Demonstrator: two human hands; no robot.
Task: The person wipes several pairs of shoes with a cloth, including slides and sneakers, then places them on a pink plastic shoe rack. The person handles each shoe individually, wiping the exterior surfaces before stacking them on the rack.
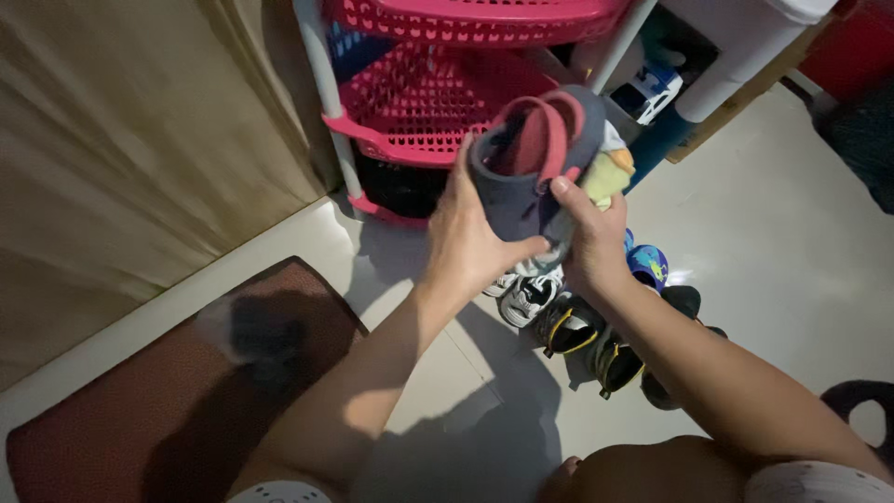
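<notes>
Both hands were raised in front of the person and closed on the same thing; the left hand point(466, 244) was spread wide along the near side of a small dark blue shoe point(531, 172) with a red lining, thumb underneath and fingers up its flank, while the right hand point(589, 244) gripped the shoe's other side with the thumb pressed on its edge, a yellowish soft item point(610, 174) bunched against the shoe just above those fingers; whether that item was a second shoe or a cloth could not be told. The shoe was held tilted, its opening turned toward the camera, clear of the floor and of the shelves. Just below the hands stood a row of small shoes point(568, 321) on the pale floor point(764, 251): a white-and-black pair nearest the left hand, dark ones with yellow trim under the right wrist, a blue one beyond; to the left of the left forearm lay a brown mat point(140, 410). Beyond the hands rose a pink plastic rack point(419, 102) with perforated shelves, its middle tier just behind the shoe. Judging from this, the step in hand seemed to be carrying the shoe between floor and rack; a next move would call for a level, two-handed reach over the shelf's rim, keeping the loose soft item from slipping.
</notes>
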